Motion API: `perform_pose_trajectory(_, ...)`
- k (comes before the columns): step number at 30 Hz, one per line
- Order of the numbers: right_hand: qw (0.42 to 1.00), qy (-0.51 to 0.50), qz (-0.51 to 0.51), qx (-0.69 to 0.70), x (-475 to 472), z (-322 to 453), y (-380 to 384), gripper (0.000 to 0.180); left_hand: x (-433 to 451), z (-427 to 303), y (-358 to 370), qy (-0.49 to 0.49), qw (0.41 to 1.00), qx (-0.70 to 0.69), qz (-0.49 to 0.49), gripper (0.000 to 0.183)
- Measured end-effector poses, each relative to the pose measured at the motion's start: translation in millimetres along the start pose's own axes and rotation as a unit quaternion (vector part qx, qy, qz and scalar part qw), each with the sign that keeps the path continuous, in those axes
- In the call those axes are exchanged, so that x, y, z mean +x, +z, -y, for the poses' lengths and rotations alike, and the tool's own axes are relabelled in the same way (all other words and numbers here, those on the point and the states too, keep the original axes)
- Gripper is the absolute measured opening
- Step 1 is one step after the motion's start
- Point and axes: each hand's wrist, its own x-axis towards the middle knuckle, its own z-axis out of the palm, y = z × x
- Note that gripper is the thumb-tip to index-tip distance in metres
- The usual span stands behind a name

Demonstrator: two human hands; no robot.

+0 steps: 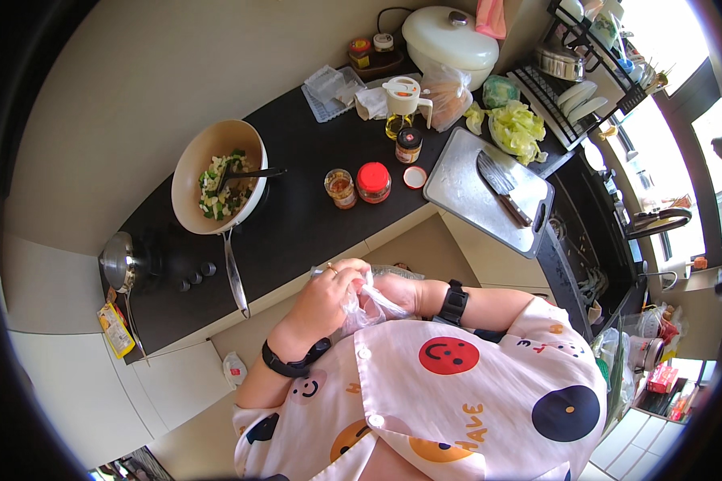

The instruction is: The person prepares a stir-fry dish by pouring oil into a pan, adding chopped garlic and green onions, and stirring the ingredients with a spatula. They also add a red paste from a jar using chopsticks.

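Observation:
Close to my body, both hands grip a thin, clear white plastic bag. My left hand, with a ring on one finger, pinches its bunched top. My right hand holds a twisted strand of the same bag from the other side. What the bag holds is mostly hidden by my hands. Beyond them on the dark counter stand a glass jar of reddish-brown contents and a jar with a red lid. A loose lid lies beside them.
A white pan with chopped green and white food and a black spatula sits at left, its handle past the counter edge. A knife lies on the cutting board. Lettuce and an oil pitcher stand behind.

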Motion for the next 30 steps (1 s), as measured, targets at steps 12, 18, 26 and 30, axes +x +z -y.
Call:
perform_pose_trajectory(12, 0.96, -0.252, -0.045, -0.112, -20, 1, 33, 0.032, 8, 21, 11, 0.041, 0.98, -0.194, 0.006, 0.049)
perform_pose_trajectory(18, 0.872, -0.455, -0.019, -0.181, -50, 79, 90, 0.032, 25, -14, -17, 0.129, 0.985, -0.035, -0.106, 0.053)
perform_pose_trajectory(26, 0.861, -0.471, -0.118, -0.153, -66, 108, 56, 0.029, 1, 30, 0, -0.004, 0.995, -0.051, -0.089, 0.058)
perform_pose_trajectory(30, 0.822, -0.43, -0.028, -0.372, -74, 123, 102, 0.03, 28, 18, -24, 0.046, 0.982, -0.152, -0.107, 0.061)
